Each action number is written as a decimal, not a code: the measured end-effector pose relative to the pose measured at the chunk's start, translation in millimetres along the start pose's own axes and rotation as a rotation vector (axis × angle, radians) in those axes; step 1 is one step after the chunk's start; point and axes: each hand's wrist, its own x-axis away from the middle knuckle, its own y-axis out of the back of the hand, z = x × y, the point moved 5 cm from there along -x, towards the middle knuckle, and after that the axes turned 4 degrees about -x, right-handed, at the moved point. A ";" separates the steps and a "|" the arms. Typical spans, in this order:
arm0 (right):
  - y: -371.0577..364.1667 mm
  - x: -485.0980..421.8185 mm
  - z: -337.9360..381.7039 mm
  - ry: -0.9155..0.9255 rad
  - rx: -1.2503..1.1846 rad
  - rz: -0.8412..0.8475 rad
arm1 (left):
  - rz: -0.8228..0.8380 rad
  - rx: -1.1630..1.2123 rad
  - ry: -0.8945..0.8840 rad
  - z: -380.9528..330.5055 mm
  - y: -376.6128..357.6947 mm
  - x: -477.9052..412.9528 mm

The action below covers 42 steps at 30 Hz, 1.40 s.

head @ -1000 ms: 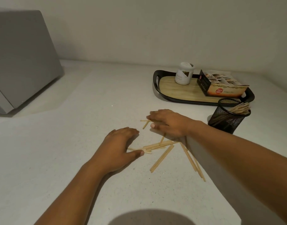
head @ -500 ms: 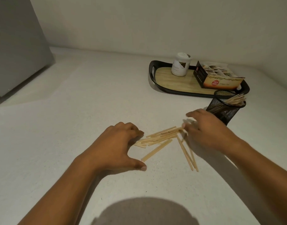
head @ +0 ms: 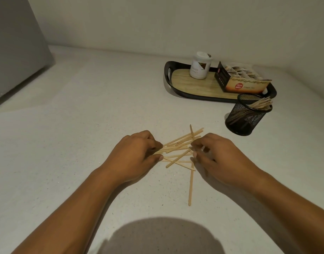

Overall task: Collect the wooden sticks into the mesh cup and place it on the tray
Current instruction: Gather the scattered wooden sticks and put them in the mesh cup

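The left grip and right grip pinch opposite ends of the loose sticks on the surface, bunching them. The next move is probably to lift the bundle to the mesh cup at two o'clock, just beside the tray.

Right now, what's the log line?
step: gathering | left hand: pinches sticks | right hand: pinches sticks | mesh cup: off tray, holds sticks

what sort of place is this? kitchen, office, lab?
Probably a kitchen or pantry counter: a speckled countertop against a wall, a serving tray holding a white jar and a box of sachets, and a grey appliance at the left.
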 end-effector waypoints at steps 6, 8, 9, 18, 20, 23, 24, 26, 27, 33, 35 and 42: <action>-4.9 -38.1 3.7 0.118 0.150 0.247 | 0.010 0.017 0.021 -0.4 -0.6 -1.6; -11.6 -44.5 7.3 0.109 0.156 0.375 | 0.014 0.009 0.031 -1.3 -0.4 -1.6; -13.3 -45.0 9.0 0.115 0.172 0.394 | 0.012 0.002 0.035 -1.8 -0.5 -1.4; -8.1 -39.9 28.1 0.251 0.248 0.246 | -0.028 -0.060 0.067 -5.5 3.8 0.2; -8.3 -40.6 29.2 0.227 0.236 0.245 | -0.026 -0.062 0.067 -6.2 3.1 -0.2; -11.7 -41.2 30.3 0.189 0.213 0.239 | -0.004 -0.039 0.059 -7.7 -0.5 -0.9; -13.5 -40.8 31.2 0.186 0.217 0.239 | 0.004 -0.030 0.054 -8.1 -1.4 -1.1; -15.8 -39.8 33.3 0.193 0.239 0.236 | 0.010 -0.019 0.047 -8.3 -2.0 -1.2; -15.7 -39.5 34.2 0.202 0.255 0.233 | 0.010 -0.016 0.045 -8.4 -1.9 -1.2; -1.8 -41.0 34.7 0.243 0.348 0.178 | -0.035 -0.043 0.015 -9.7 1.9 0.9; 4.9 -40.6 33.1 0.243 0.357 0.159 | -0.057 -0.061 0.010 -10.3 2.9 0.7; 37.4 -18.6 6.4 0.099 0.311 0.006 | -0.077 -0.068 0.051 -13.4 1.3 -1.0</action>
